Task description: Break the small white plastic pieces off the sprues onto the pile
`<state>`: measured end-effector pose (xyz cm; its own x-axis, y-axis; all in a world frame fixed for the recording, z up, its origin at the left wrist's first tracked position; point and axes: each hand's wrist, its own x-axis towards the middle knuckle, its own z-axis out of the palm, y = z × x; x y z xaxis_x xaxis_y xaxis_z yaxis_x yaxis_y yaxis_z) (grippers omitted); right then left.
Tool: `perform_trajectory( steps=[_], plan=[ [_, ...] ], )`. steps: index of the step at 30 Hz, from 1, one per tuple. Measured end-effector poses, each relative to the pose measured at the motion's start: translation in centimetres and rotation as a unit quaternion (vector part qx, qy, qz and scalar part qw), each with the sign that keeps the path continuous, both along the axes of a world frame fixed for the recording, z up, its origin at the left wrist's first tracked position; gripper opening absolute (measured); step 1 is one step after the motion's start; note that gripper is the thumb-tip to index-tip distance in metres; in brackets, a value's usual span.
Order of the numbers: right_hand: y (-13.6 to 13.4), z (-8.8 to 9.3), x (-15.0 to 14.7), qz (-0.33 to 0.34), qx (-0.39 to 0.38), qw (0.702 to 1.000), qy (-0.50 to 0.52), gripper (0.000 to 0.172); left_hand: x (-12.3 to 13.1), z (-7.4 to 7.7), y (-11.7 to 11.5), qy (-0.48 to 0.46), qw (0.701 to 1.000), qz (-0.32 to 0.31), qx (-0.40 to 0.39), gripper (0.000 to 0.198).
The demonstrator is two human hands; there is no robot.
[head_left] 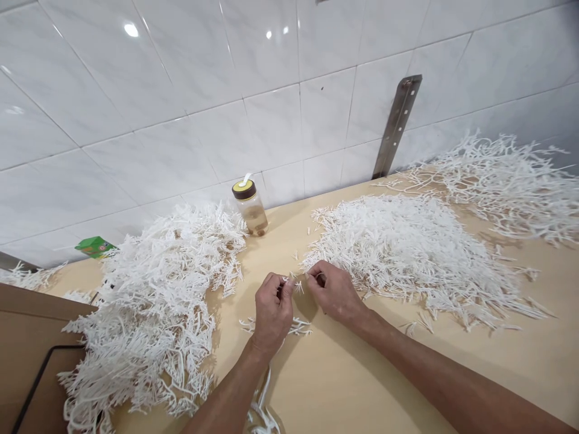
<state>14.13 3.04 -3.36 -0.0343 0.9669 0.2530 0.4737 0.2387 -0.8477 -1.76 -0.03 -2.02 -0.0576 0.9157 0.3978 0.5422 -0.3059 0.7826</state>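
My left hand [272,308] and my right hand [333,292] meet over the tan table [362,374], both with fingers pinched on a small white plastic branched piece [296,283] held between them. Just beyond my right hand spreads a heap of short white plastic sticks [402,253]. A big pile of white branched plastic pieces [158,301] lies left of my left hand. A few loose branched pieces [294,327] rest on the table under my hands.
A small clear bottle with a brown cap [251,208] stands at the tiled wall. Another white pile [511,181] lies far right. A metal bracket [397,123] leans on the wall. A cardboard box [31,355] sits at left, a green carton [94,247] behind.
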Motion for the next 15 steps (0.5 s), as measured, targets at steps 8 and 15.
perform_trajectory(
  steps=[8, 15],
  plan=[
    [-0.61, 0.64, 0.06, 0.056, 0.009, 0.998, 0.039, 0.029, -0.09, -0.54, 0.36, -0.023, 0.999, 0.027, -0.007, 0.027],
    [-0.81, 0.52, -0.20, 0.076, -0.003, 0.997, 0.026, 0.018, 0.03, -0.28, 0.15, 0.010, 1.000, 0.001, 0.016, 0.021]
  ],
)
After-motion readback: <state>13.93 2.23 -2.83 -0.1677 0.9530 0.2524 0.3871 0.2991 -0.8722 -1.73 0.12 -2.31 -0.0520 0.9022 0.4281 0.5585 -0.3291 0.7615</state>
